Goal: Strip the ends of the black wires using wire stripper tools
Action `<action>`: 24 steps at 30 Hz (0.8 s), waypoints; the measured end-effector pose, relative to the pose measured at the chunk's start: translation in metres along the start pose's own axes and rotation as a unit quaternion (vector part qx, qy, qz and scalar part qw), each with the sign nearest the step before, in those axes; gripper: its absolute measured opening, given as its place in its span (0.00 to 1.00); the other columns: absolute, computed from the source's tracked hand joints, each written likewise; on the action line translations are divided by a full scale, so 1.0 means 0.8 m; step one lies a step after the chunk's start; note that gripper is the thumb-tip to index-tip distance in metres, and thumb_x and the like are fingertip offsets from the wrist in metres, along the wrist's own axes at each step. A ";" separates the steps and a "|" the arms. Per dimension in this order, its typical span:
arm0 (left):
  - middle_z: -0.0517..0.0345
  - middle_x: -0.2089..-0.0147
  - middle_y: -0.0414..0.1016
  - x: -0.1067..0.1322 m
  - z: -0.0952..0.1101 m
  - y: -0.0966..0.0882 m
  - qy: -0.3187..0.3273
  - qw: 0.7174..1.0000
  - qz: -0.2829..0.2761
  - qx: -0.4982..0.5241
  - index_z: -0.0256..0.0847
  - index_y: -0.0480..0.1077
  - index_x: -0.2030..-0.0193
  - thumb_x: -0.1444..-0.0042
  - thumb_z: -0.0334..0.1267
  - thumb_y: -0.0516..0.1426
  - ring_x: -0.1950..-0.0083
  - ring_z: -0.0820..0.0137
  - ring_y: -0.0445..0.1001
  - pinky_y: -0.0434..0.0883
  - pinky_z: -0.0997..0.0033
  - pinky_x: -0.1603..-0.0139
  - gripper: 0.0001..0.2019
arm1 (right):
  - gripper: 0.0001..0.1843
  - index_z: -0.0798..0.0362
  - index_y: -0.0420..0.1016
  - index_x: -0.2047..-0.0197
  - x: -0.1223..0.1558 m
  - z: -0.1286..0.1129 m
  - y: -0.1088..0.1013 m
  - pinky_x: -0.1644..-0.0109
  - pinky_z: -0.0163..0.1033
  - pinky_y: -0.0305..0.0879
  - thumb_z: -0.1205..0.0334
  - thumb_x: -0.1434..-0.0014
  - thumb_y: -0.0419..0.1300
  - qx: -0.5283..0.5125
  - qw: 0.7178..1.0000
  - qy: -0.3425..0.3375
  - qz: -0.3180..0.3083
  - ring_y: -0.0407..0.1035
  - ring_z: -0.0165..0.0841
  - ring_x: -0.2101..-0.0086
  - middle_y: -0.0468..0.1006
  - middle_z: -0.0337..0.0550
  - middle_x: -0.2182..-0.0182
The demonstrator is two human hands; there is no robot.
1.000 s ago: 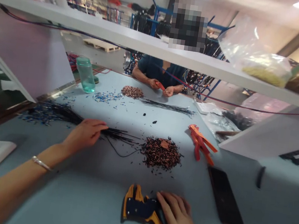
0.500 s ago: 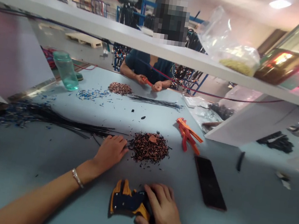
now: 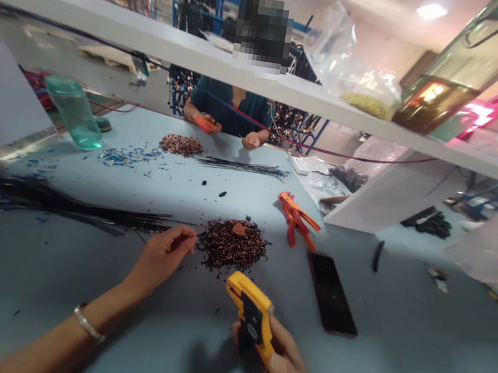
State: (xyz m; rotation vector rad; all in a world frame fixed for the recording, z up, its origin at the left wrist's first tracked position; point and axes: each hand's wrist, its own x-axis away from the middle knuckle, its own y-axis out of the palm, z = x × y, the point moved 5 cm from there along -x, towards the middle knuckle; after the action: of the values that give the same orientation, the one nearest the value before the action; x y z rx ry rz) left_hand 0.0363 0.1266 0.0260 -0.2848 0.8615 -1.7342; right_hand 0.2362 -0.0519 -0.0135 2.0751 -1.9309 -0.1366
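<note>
My right hand [image 3: 290,364] grips a yellow and black wire stripper [image 3: 255,318] by its handles, raised above the table with its jaws tilted up and left. My left hand [image 3: 166,255], with a bracelet at the wrist, is pinched closed on what looks like the end of a thin black wire [image 3: 199,234]. Just behind and left of that hand stretches a bundle of black wires [image 3: 100,210]. Beside its fingertips, on the right, sits a pile of short black and copper-coloured cut pieces [image 3: 233,246].
A red and orange hand tool [image 3: 295,218] and a black phone [image 3: 331,292] lie to the right. At the far side a co-worker's hands [image 3: 251,140] hold an orange tool [image 3: 203,123]. A green bottle [image 3: 75,114] stands left. A white shelf [image 3: 167,46] crosses above the table.
The wire stripper has been lifted off the table and turned, with my right hand now around its handles. My left hand has gone from lying on the wires to a pinch.
</note>
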 end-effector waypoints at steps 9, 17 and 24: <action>0.64 0.77 0.69 0.018 0.011 0.051 -0.008 0.985 -0.033 0.168 0.40 0.70 0.68 0.42 0.40 0.52 0.78 0.72 0.68 0.64 0.76 0.77 0.09 | 0.37 0.52 0.68 0.44 -0.007 0.015 0.020 0.55 0.50 0.68 0.57 0.58 0.71 -0.241 0.968 0.049 -0.047 0.70 0.42 0.57 0.74 0.47 0.58; 0.65 0.78 0.68 0.026 0.002 0.052 0.015 0.979 -0.014 0.204 0.40 0.73 0.68 0.41 0.38 0.53 0.77 0.73 0.66 0.63 0.77 0.76 0.09 | 0.24 0.52 0.70 0.49 -0.038 -0.020 0.009 0.59 0.47 0.71 0.56 0.49 0.67 -0.189 0.981 0.048 -0.003 0.74 0.40 0.62 0.76 0.47 0.59; 0.63 0.78 0.71 0.031 0.009 0.045 0.026 0.978 -0.014 0.207 0.40 0.72 0.71 0.41 0.36 0.54 0.77 0.73 0.67 0.64 0.78 0.76 0.09 | 0.32 0.53 0.69 0.46 -0.037 0.029 0.020 0.62 0.46 0.71 0.51 0.52 0.69 -0.235 0.966 0.103 -0.028 0.75 0.40 0.64 0.77 0.49 0.57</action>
State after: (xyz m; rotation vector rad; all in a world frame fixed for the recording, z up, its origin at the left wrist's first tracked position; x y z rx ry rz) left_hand 0.0586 0.0973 0.0009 0.0275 0.5167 -1.9053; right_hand 0.2121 -0.0271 -0.0350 1.7490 -1.5360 -0.3414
